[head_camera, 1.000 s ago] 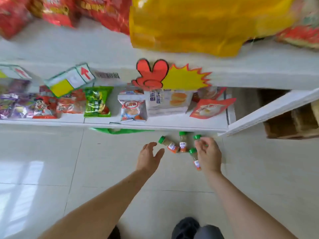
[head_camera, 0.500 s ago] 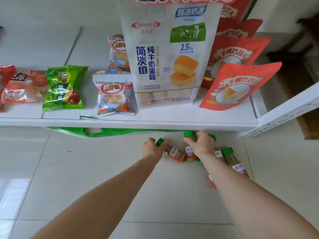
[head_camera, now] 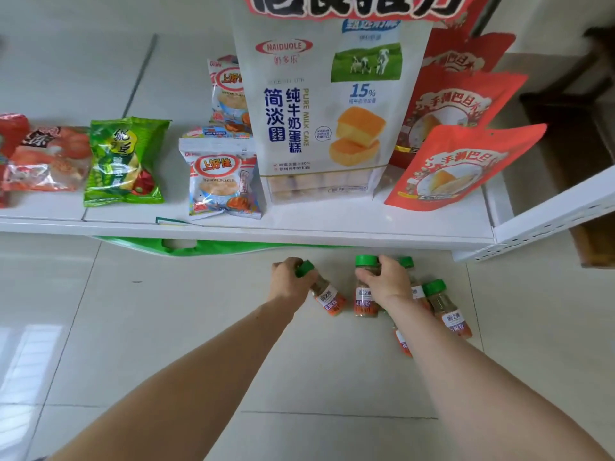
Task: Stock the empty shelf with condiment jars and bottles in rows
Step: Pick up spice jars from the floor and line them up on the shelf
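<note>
A tiled floor [head_camera: 166, 344] is seen from above, with a low white shelf [head_camera: 299, 232] across the upper part of the view. Two bare forearms reach forward to a small cluster of green-capped spice bottles lying on the floor just in front of the shelf edge.

The left hand [head_camera: 289, 281] is curled around the neck and cap of the leftmost bottle [head_camera: 324, 294], which lies tilted with its cap toward the shelf. The right hand [head_camera: 387, 284] is closed over the upper part of the middle bottle [head_camera: 366, 294], whose green cap shows above the fingers. Behind that hand, another bottle [head_camera: 411, 271] is partly hidden, with only its cap and a strip of label seen. A further bottle [head_camera: 447, 309] lies just to the right of the wrist, and an orange bottle end [head_camera: 401, 342] shows beside the right forearm.

On the shelf, snack packets are lined up: a red packet [head_camera: 46, 158], a green packet [head_camera: 124, 161], a shrimp-flake packet [head_camera: 223, 184], a tall white cake bag [head_camera: 329, 101] and red pouches [head_camera: 462, 168]. A green bag [head_camera: 206, 249] shows on the floor beneath the shelf edge.
</note>
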